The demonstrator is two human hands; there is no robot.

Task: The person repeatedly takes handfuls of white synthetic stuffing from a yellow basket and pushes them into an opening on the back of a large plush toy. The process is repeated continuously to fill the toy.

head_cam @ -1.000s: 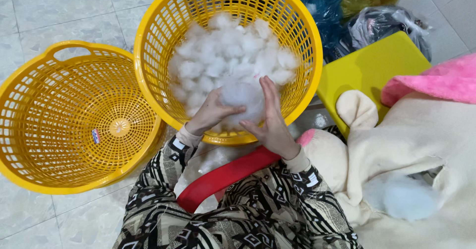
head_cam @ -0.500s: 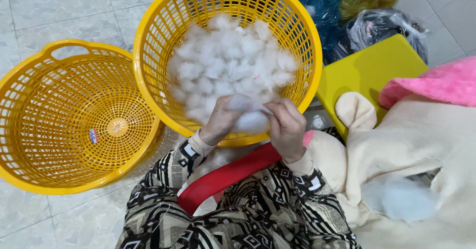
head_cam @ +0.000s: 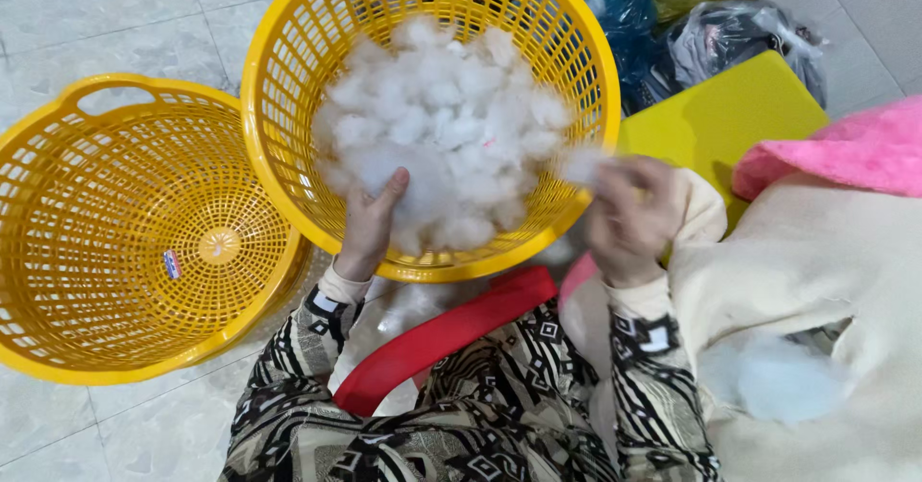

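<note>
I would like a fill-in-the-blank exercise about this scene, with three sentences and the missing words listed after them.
1. The white stuffing lies in a basket of ____ colour.
2. The left hand rests in the stuffing, and the right hand holds a small tuft of it beside the cream ____ toy.
3. The other basket, to the left, holds ____ stuffing.

Missing words: yellow; plush; no

Stuffing [head_cam: 451,127] fills the right basket [head_cam: 288,184]; an empty basket [head_cam: 58,252] lies left; bags [head_cam: 730,40] behind.
</note>
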